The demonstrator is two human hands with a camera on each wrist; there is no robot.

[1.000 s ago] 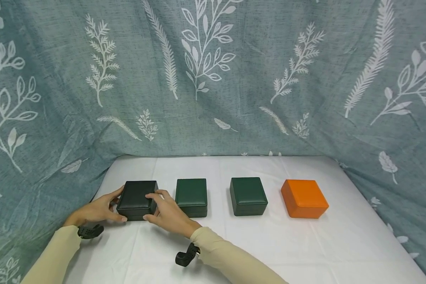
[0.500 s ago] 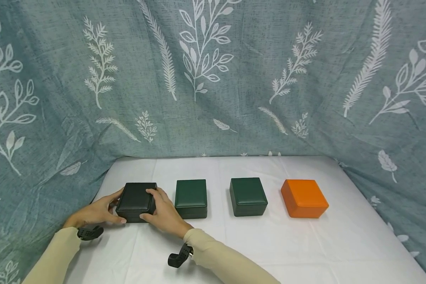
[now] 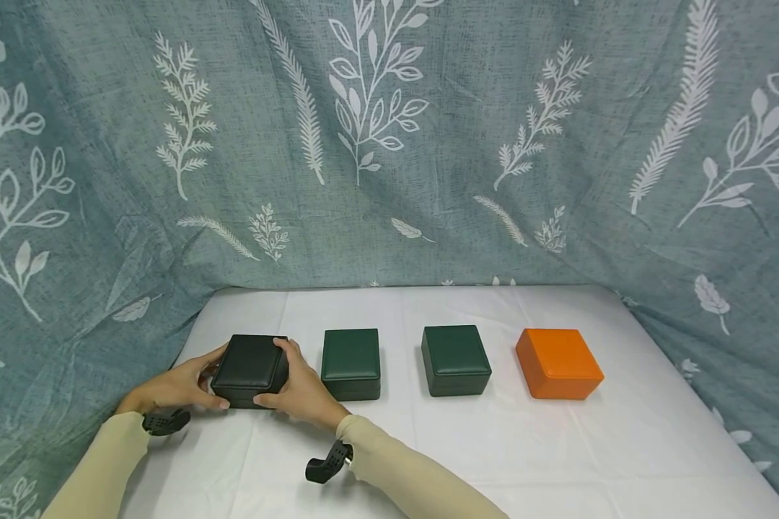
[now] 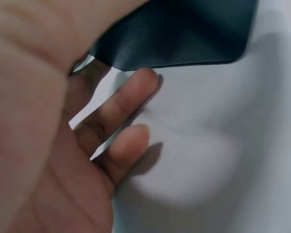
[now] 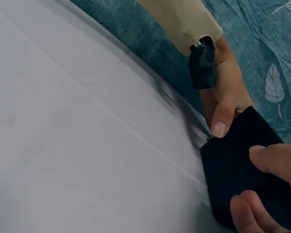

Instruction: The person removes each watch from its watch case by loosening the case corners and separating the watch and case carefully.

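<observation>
A black square box with a closed, padded-looking lid sits at the left end of a row of boxes. My left hand holds its left side, thumb near the front corner. My right hand grips the opposite side, with the thumb low on the front and the index finger up at the far right edge of the lid. In the left wrist view, two fingertips spread by the underside of the dark box. Both thumbs lie against the box in the right wrist view.
To the right stand two dark green boxes, one nearer and one farther along, then an orange box. All rest on a white-covered table. A leaf-patterned teal curtain surrounds the table's back and sides.
My right hand has shifted a little left, its thumb farther along the box's front and its index finger toward the far edge. The left hand keeps its grip; the other boxes stay put.
</observation>
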